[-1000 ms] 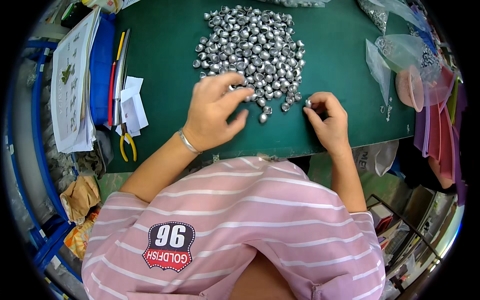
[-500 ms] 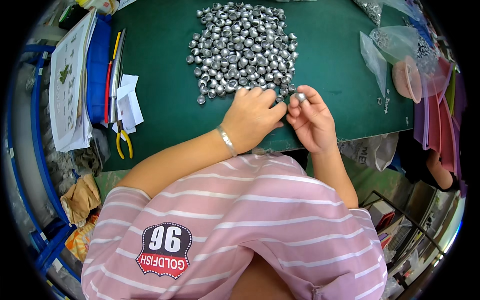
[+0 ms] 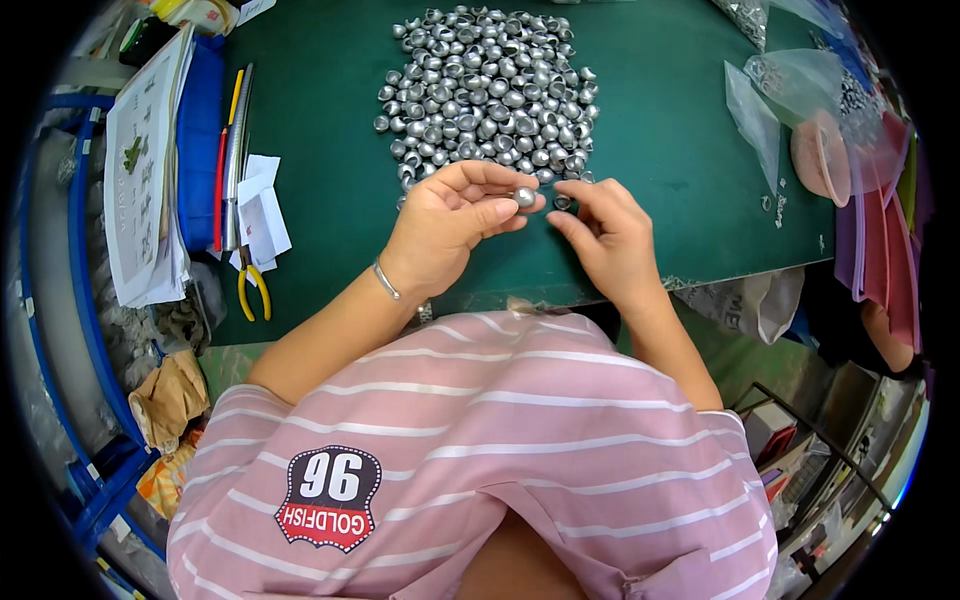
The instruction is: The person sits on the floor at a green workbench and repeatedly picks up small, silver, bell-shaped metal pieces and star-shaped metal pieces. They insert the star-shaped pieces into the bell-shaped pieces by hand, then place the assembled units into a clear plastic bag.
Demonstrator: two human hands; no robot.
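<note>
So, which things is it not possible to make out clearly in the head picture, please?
All in the head view:
Held piece: partly hidden by the left hand.
Pile: near edge partly hidden behind the same hand.
Piece at the right hand: too small to tell if gripped.
Bits, right: too small to identify.
Top-right bag: cut off by upper edge.
</note>
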